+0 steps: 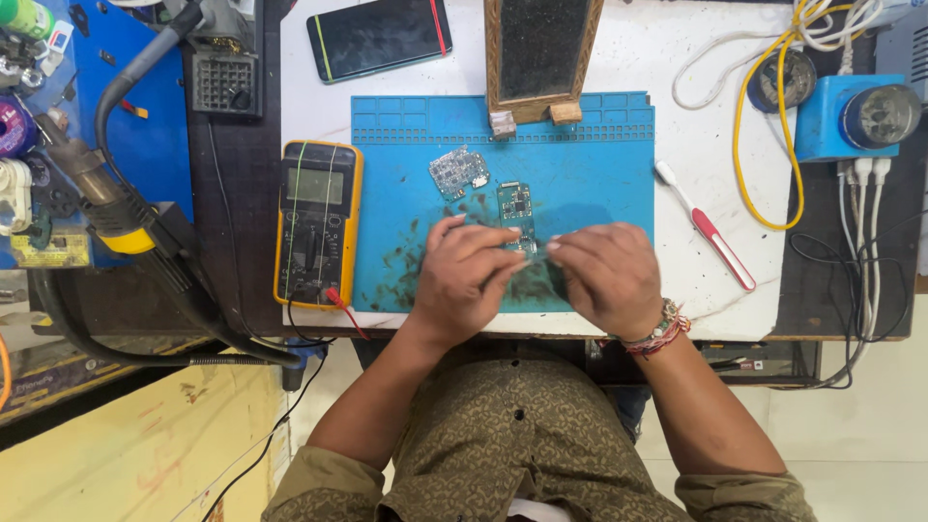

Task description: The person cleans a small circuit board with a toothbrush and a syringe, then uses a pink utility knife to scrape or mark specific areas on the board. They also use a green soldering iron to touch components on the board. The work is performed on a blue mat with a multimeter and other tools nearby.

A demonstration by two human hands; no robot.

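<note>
A white worktop (677,58) is filling the middle and upper right of the frame. A blue work mat (590,155) is lying at its centre, and a yellow multimeter (317,224) is sitting just beside the mat's left edge. A dark phone (379,36) is resting toward the upper left of the worktop. A red and white toothbrush (709,227) is lying to the right of the mat, near a loop of yellow cable (746,126) trailing down from the upper right corner.

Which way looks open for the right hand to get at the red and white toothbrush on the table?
Probably a sideways reach: the toothbrush lies beside the right hand, just off the blue mat, with bare tabletop between them and nothing in the way.
</note>
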